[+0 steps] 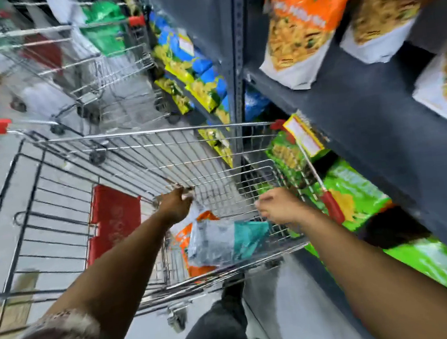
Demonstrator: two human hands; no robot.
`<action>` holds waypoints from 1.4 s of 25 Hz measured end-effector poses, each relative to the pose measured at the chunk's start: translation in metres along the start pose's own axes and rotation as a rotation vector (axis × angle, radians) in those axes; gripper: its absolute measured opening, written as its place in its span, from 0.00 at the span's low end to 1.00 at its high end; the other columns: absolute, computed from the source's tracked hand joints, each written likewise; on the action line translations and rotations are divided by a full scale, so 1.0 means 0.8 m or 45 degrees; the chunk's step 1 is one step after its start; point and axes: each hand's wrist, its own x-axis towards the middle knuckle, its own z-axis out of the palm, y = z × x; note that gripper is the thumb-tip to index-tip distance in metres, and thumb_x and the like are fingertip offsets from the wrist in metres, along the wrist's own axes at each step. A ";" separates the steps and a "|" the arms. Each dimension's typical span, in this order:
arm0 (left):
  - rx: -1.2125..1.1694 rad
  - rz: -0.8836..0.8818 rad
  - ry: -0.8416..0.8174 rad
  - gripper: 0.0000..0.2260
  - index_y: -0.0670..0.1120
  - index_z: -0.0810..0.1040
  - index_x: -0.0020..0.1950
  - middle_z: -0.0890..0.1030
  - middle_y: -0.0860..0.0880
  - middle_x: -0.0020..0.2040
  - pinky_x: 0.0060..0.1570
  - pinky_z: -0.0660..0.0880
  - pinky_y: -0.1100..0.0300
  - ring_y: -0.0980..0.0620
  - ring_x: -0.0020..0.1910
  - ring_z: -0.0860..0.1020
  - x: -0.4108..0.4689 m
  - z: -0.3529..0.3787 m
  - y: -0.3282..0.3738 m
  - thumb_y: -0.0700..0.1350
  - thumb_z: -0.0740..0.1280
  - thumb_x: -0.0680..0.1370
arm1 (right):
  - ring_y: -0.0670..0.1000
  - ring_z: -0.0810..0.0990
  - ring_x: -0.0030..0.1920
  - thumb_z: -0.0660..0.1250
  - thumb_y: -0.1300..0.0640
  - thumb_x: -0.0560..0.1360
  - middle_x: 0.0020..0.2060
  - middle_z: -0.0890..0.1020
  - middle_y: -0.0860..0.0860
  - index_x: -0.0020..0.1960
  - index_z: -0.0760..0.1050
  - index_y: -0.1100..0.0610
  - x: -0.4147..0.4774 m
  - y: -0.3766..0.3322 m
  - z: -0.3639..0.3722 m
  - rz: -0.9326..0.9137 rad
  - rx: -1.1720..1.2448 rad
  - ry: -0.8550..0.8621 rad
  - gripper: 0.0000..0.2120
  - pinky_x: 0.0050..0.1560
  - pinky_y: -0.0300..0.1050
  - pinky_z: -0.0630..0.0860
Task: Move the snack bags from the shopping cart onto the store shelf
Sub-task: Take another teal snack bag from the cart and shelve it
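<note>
Down in the cart (138,162), reach the left hand (175,207), fingers loosely curled and empty, to the bags (219,242); right hand (279,206) half-closed, empty, near the rim.

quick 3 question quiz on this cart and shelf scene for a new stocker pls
1. True or false: the shopping cart is already empty.
2. Multiple choice: the green bags sit A) on a low shelf to the right of the cart, B) on the floor, C) in the cart's red seat flap.
3. Fill in: both the left hand and the right hand reach into the ____.

Key:
1. False; a teal and white bag and an orange bag still lie in the cart.
2. A
3. cart
</note>
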 end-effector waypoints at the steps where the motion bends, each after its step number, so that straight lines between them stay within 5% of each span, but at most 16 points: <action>1: 0.089 0.028 -0.111 0.31 0.39 0.70 0.68 0.73 0.35 0.68 0.67 0.67 0.52 0.38 0.68 0.71 0.016 0.007 -0.015 0.59 0.57 0.73 | 0.51 0.74 0.29 0.63 0.63 0.76 0.30 0.76 0.53 0.38 0.72 0.57 0.020 -0.003 0.023 0.193 0.061 -0.095 0.08 0.32 0.46 0.74; 3: 0.259 0.092 -0.324 0.25 0.40 0.66 0.71 0.71 0.38 0.71 0.67 0.64 0.57 0.42 0.71 0.69 0.052 0.029 -0.037 0.52 0.61 0.78 | 0.49 0.76 0.20 0.58 0.65 0.79 0.19 0.76 0.52 0.36 0.67 0.58 0.059 0.004 0.071 0.527 0.147 -0.277 0.13 0.21 0.38 0.74; 5: 0.302 0.206 -0.529 0.26 0.40 0.68 0.70 0.75 0.39 0.67 0.64 0.66 0.58 0.43 0.67 0.73 0.082 0.062 -0.037 0.52 0.62 0.77 | 0.48 0.76 0.19 0.57 0.64 0.79 0.13 0.74 0.50 0.35 0.67 0.59 0.100 0.030 0.110 0.769 0.148 -0.427 0.14 0.30 0.41 0.79; 7: 0.377 0.325 -0.664 0.28 0.39 0.73 0.65 0.79 0.36 0.60 0.59 0.72 0.54 0.39 0.61 0.77 0.099 0.098 -0.029 0.57 0.63 0.73 | 0.48 0.76 0.21 0.60 0.63 0.78 0.14 0.74 0.50 0.34 0.68 0.58 0.130 0.058 0.134 0.889 0.089 -0.535 0.13 0.36 0.45 0.79; 9: 0.595 0.396 -0.762 0.25 0.38 0.74 0.59 0.79 0.35 0.58 0.56 0.74 0.51 0.37 0.58 0.78 0.115 0.135 -0.030 0.58 0.64 0.75 | 0.46 0.72 0.17 0.59 0.65 0.77 0.17 0.74 0.52 0.31 0.67 0.57 0.148 0.073 0.142 0.946 0.054 -0.587 0.16 0.22 0.37 0.74; 11: 0.778 0.441 -0.819 0.22 0.38 0.75 0.57 0.79 0.35 0.58 0.56 0.74 0.51 0.37 0.58 0.77 0.122 0.155 -0.030 0.57 0.62 0.77 | 0.45 0.70 0.17 0.57 0.67 0.78 0.25 0.73 0.53 0.32 0.66 0.56 0.148 0.074 0.144 1.036 0.090 -0.643 0.16 0.20 0.34 0.68; 15: 0.590 0.381 -0.730 0.15 0.38 0.79 0.48 0.82 0.35 0.52 0.53 0.74 0.52 0.38 0.54 0.79 0.144 0.141 -0.032 0.49 0.63 0.77 | 0.45 0.68 0.20 0.58 0.62 0.78 0.22 0.73 0.48 0.35 0.66 0.55 0.139 0.067 0.149 1.097 0.091 -0.700 0.13 0.25 0.39 0.66; 18: 0.108 0.172 -0.681 0.15 0.43 0.76 0.29 0.81 0.46 0.28 0.39 0.76 0.54 0.47 0.32 0.81 0.153 0.121 -0.054 0.48 0.65 0.75 | 0.47 0.68 0.27 0.63 0.61 0.76 0.30 0.71 0.51 0.39 0.70 0.55 0.145 0.064 0.138 0.997 0.195 -0.445 0.07 0.17 0.35 0.68; 20: -0.224 0.036 -0.629 0.18 0.45 0.71 0.26 0.73 0.52 0.18 0.28 0.71 0.60 0.55 0.18 0.72 0.152 0.112 -0.063 0.45 0.66 0.75 | 0.50 0.70 0.30 0.61 0.68 0.74 0.36 0.74 0.55 0.44 0.73 0.63 0.156 0.070 0.130 0.870 0.317 -0.139 0.04 0.15 0.33 0.67; 24: -0.419 0.008 -0.576 0.12 0.35 0.75 0.39 0.74 0.42 0.26 0.21 0.70 0.63 0.51 0.19 0.71 0.142 0.093 -0.048 0.43 0.66 0.77 | 0.54 0.79 0.41 0.66 0.67 0.73 0.47 0.81 0.58 0.56 0.76 0.62 0.170 0.076 0.121 0.668 0.554 0.181 0.12 0.34 0.39 0.74; 29: -0.514 0.028 -0.458 0.11 0.41 0.74 0.35 0.76 0.45 0.28 0.23 0.73 0.62 0.53 0.21 0.74 0.120 0.081 -0.019 0.42 0.65 0.77 | 0.54 0.82 0.43 0.70 0.62 0.71 0.49 0.85 0.57 0.45 0.78 0.54 0.167 0.069 0.104 0.543 0.477 0.358 0.05 0.36 0.45 0.76; 32: -0.552 0.080 -0.410 0.13 0.43 0.74 0.33 0.75 0.51 0.24 0.26 0.71 0.61 0.55 0.21 0.73 0.101 0.068 -0.008 0.42 0.65 0.77 | 0.55 0.83 0.46 0.73 0.60 0.68 0.48 0.85 0.55 0.49 0.80 0.56 0.153 0.054 0.097 0.506 0.379 0.461 0.10 0.47 0.48 0.80; 35: -0.657 0.155 -0.324 0.16 0.47 0.74 0.28 0.72 0.53 0.21 0.25 0.65 0.64 0.58 0.20 0.67 0.071 0.045 0.007 0.40 0.68 0.75 | 0.53 0.83 0.46 0.74 0.57 0.67 0.47 0.85 0.54 0.53 0.80 0.59 0.120 0.034 0.074 0.349 0.266 0.455 0.14 0.40 0.36 0.76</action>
